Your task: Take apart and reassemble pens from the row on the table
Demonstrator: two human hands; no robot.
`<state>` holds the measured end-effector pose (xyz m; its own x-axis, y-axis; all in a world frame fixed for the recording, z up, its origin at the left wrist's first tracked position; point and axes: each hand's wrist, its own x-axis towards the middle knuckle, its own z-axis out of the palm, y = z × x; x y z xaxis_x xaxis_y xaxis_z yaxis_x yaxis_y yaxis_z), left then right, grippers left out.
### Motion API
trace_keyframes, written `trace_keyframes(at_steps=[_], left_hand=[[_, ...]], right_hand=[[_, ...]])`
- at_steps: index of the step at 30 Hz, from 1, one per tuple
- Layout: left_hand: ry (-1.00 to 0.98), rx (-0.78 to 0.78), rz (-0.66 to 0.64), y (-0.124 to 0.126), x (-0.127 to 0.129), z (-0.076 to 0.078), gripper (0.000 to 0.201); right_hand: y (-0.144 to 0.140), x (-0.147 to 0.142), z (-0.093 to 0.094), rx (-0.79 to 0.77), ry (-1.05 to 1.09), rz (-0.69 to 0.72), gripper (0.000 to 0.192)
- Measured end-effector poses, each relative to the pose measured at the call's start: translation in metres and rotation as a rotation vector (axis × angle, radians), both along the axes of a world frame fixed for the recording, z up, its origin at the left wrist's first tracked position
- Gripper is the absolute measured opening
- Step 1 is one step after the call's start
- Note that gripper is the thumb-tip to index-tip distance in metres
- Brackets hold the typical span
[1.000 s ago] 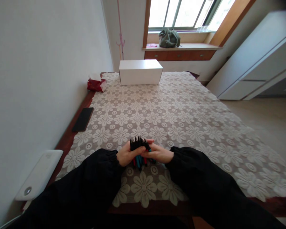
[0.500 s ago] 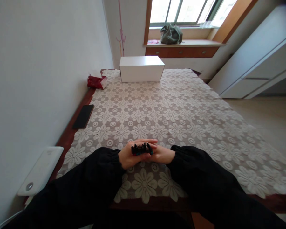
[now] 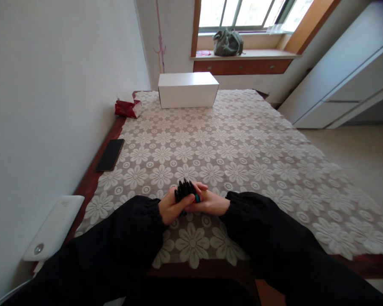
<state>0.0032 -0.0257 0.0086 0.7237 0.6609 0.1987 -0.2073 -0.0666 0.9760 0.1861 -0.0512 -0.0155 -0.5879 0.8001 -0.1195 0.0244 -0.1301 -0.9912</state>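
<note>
A bundle of several black pens (image 3: 185, 189) is gathered between my two hands, just above the near part of the lace tablecloth (image 3: 191, 244). Dark tips point up and away from me, and a bit of teal shows on the bundle's right side. My left hand (image 3: 170, 207) wraps the pens from the left, its thumb lying across their front. From the right, my right hand (image 3: 210, 202) closes round the same bundle, fingers partly behind it. The lower ends of the pens are mostly hidden by the hands.
A long white box (image 3: 188, 94) stands at the table's far end. Along the left edge lie a dark phone (image 3: 110, 155) and a red tissue pack (image 3: 127, 109). A white device (image 3: 54, 229) is by the wall, nearer me. A bag (image 3: 228, 43) sits on the windowsill.
The pens have tilted more upright, so their lengths show now instead of mainly their ends. My right hand has shifted slightly left and its grip has changed. The view has moved a little.
</note>
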Motion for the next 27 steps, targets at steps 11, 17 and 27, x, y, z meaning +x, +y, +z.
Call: trace_keyframes(at_steps=[11,17,27], left_hand=[[-0.219,0.079,0.435,0.015,-0.004,-0.001,0.011],[0.628,0.790,0.596,0.066,-0.039,0.022,0.031],[1.328,0.926,0.498,0.132,-0.039,0.017,0.046]], right_hand=[[0.002,-0.007,0.001,0.354,-0.057,-0.428,0.042],[0.009,-0.003,-0.006,0.359,-0.067,-0.619,0.027],[0.008,-0.003,-0.007,0.426,-0.179,-0.608,0.019]])
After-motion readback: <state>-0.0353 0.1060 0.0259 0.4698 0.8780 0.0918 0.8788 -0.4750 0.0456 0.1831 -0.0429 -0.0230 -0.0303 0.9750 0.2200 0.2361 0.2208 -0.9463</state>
